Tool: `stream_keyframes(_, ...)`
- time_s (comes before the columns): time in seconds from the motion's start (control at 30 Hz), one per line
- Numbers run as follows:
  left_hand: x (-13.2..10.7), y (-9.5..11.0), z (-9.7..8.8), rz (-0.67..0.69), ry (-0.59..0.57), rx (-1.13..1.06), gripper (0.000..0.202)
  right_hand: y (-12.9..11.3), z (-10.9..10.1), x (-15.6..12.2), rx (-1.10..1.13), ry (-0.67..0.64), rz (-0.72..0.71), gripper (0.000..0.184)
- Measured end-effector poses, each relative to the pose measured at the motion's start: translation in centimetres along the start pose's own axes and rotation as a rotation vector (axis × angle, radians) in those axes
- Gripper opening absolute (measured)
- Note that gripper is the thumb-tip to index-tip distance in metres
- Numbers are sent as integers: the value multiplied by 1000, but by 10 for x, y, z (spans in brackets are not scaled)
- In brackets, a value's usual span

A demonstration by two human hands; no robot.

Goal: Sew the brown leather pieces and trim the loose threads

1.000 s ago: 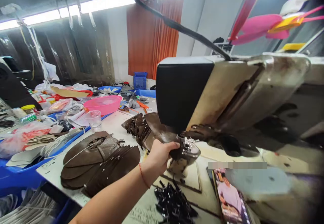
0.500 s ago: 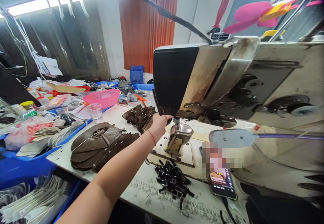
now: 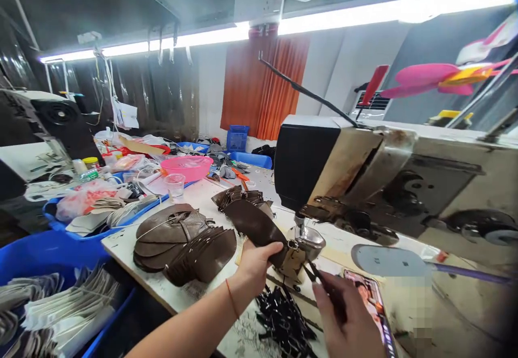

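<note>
My left hand (image 3: 256,264) is closed on a dark brown leather piece (image 3: 254,227) and holds it against the post of the sewing machine (image 3: 384,174), just under the needle area (image 3: 304,238). My right hand (image 3: 347,323) comes in from the lower right, pinched on a small dark tool (image 3: 318,273) that looks like thread snips, its tip pointing at the post. More cut brown leather pieces (image 3: 184,236) lie stacked to the left of my left hand.
A pile of black strips (image 3: 283,320) lies at the table's front edge. A phone (image 3: 370,301) rests to the right of the post. A pink basin (image 3: 187,166), a clear cup (image 3: 175,184), blue bins (image 3: 48,245) and clutter fill the left side.
My left hand has drawn a brown leather piece back to the post. My right hand has entered the view with the small tool. The camera has tilted up and to the left.
</note>
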State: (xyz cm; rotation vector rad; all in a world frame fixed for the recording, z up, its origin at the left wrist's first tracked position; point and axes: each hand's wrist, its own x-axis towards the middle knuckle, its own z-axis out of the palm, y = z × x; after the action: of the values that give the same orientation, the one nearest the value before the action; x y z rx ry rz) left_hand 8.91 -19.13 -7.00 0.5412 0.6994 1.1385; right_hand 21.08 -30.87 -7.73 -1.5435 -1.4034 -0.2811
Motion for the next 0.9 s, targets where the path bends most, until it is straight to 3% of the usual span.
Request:
stream_keyframes(0.1, 0, -2, 2, 12, -61, 20, 44, 14, 22, 10, -99, 37, 40, 33)
stream_keyframes(0.2, 7, -2, -2, 93, -115, 115, 33, 25, 29, 14, -129, 40, 89, 38)
stream_keyframes(0.37, 14, 14, -12, 210, -337, 252, 26, 31, 19, 31, -125, -198, 160, 37)
stream_keyframes(0.5, 17, 27, -17, 267, -524, 394, 33, 21, 16, 47, -150, -250, 212, 36)
stream_keyframes(0.7, 36, 19, -22, 456, -690, 525, 32, 7, 21, 56, -203, -423, 394, 36)
stream_keyframes(0.8, 39, 15, -28, 453, -649, 539, 28, 11, 18, 55, -148, -423, 535, 41)
stream_keyframes(0.9, 43, 14, -35, 359, -360, 640, 27, 19, 10, 49, -109, -340, 665, 46)
